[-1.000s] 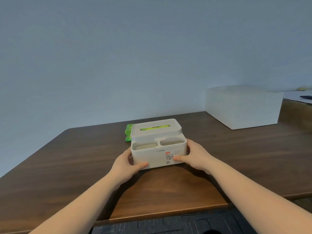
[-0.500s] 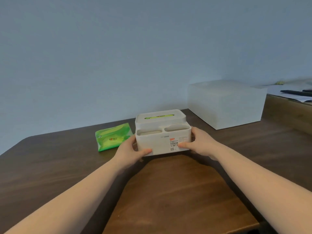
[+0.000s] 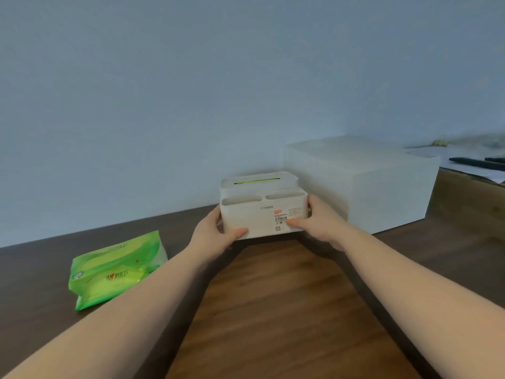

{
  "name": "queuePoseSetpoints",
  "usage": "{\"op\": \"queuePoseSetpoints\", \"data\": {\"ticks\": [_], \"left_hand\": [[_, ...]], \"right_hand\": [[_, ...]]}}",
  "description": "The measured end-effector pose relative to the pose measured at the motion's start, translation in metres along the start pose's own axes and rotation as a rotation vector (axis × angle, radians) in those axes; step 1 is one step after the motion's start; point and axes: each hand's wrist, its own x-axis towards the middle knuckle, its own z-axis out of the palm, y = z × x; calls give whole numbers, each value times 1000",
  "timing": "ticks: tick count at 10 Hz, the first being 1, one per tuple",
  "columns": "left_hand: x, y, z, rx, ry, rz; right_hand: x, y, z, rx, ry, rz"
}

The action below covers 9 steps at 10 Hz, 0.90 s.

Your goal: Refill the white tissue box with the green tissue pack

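Observation:
The white tissue box (image 3: 259, 218) stands near the far edge of the dark wooden table (image 3: 287, 310), close to the wall. It has two open compartments in front and a lidded part behind, where green shows through the slot. My left hand (image 3: 216, 232) grips its left side and my right hand (image 3: 318, 220) grips its right side, thumbs on the labelled front face. The green tissue pack (image 3: 116, 269) lies flat on the table to the left, apart from both hands, just beyond my left forearm.
A large white plastic bin (image 3: 360, 184) stands right of the tissue box, almost touching it. Beyond it, a lower wooden surface (image 3: 470, 192) carries papers and dark pens. The pale wall runs along the table's far edge.
Both hands have carried the tissue box back and to the right, toward the white bin. The green pack, earlier hidden behind the box, now lies uncovered on the left.

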Motion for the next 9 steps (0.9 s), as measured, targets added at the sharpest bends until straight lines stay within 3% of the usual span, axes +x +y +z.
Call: {"op": "queuePoseSetpoints", "data": {"ticks": [3, 5, 9], "left_hand": [[30, -2, 43, -12, 84, -12], [37, -3, 53, 111, 128, -46], [24, -7, 50, 251, 133, -83]], "right_hand": [[33, 20, 17, -157, 308, 46], [38, 20, 29, -298, 404, 52], [26, 29, 24, -415, 297, 155]]}}
